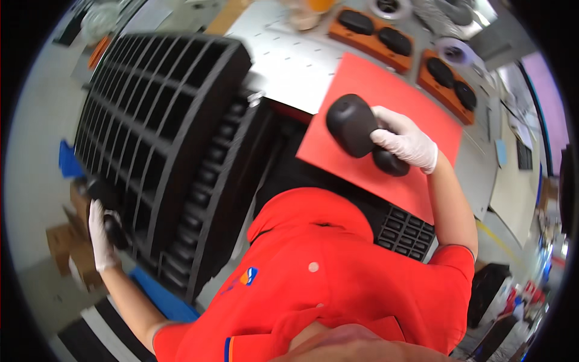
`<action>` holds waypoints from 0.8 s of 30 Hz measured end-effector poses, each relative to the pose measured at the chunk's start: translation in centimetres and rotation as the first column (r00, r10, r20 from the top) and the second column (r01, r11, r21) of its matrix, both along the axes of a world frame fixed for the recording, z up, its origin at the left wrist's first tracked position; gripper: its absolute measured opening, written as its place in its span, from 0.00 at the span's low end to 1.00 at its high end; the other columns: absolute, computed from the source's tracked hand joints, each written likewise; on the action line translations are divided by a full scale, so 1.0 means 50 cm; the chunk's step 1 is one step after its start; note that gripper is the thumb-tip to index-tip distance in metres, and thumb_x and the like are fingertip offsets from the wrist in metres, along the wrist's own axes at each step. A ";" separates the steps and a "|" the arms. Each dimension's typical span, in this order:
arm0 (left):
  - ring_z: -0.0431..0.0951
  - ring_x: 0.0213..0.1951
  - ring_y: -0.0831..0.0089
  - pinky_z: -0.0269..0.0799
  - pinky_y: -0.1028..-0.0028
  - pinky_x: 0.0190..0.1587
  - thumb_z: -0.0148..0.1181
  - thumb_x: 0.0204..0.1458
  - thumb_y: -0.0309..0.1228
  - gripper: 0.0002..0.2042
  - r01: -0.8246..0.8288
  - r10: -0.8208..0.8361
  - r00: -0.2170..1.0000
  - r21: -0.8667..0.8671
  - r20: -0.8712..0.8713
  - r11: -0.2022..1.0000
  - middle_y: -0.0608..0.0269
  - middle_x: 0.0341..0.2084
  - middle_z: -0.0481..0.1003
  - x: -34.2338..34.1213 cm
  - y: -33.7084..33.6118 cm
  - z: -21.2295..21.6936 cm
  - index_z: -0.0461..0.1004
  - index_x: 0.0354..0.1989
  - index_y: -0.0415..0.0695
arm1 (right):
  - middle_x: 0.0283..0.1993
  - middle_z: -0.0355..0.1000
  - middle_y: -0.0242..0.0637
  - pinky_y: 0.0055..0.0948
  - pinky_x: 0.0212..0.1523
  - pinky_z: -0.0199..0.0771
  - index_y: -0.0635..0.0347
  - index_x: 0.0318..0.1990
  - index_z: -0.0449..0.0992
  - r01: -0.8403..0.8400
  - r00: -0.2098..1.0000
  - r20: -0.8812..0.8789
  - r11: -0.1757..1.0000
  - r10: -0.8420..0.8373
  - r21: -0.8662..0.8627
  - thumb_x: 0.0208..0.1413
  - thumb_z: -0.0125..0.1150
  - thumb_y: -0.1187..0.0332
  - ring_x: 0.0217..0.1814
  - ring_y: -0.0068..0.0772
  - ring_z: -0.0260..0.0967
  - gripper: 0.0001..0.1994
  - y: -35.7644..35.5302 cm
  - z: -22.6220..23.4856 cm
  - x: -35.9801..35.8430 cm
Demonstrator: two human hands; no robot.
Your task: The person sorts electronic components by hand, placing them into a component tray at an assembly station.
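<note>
My right hand (404,142), in a white glove, is closed around a smooth black rounded case (351,123) held above a red sheet (338,84). A second black rounded case (391,161) shows under its fingers. At the far left my gloved left hand (104,238) is closed on a dark rounded case (116,232), beside the outer edge of a large black compartment tray (172,139). Another dark rounded shape (102,190) lies by its fingertips, somewhat blurred. Whether that one is held or sits in the tray, I cannot tell.
Beneath the tray is another black tray (208,229) with several dark pieces in it. Two orange blocks (386,57) (446,99) at the back each carry two black cases. Tape rolls (455,53) stand behind them. A small black grid tray (401,232) lies near my body.
</note>
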State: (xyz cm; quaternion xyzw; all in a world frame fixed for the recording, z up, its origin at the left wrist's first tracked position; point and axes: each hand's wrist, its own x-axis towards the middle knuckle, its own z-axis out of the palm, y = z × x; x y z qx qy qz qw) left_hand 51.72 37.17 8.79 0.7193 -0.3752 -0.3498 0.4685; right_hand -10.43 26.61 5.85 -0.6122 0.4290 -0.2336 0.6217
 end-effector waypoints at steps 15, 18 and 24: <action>0.77 0.42 0.55 0.72 0.62 0.44 0.41 0.61 0.37 0.19 0.886 -0.821 -0.109 0.430 0.560 0.176 0.50 0.45 0.75 -0.962 -0.506 -0.091 0.69 0.57 0.45 | 0.48 0.75 0.42 0.34 0.52 0.70 0.48 0.54 0.74 0.118 0.341 -0.813 0.879 -0.472 -0.461 0.57 0.54 0.53 0.50 0.45 0.72 0.20 -0.028 0.012 -0.286; 0.76 0.34 0.51 0.74 0.60 0.38 0.48 0.58 0.34 0.10 0.968 -0.479 0.058 0.068 0.876 0.241 0.48 0.33 0.72 -1.003 -0.451 -0.087 0.74 0.39 0.43 | 0.38 0.77 0.35 0.28 0.42 0.75 0.53 0.38 0.78 0.165 0.563 -0.478 0.658 -0.675 -0.735 0.58 0.53 0.61 0.38 0.36 0.76 0.10 0.021 -0.007 -0.239; 0.75 0.36 0.61 0.71 0.65 0.38 0.55 0.52 0.28 0.03 0.955 -0.602 0.047 -0.212 0.797 -0.206 0.60 0.31 0.71 -1.042 -0.418 -0.155 0.71 0.33 0.43 | 0.41 0.74 0.35 0.34 0.42 0.73 0.57 0.36 0.74 -0.125 0.863 -0.286 0.371 -0.417 -0.920 0.49 0.61 0.71 0.42 0.41 0.71 0.06 -0.014 -0.095 -0.191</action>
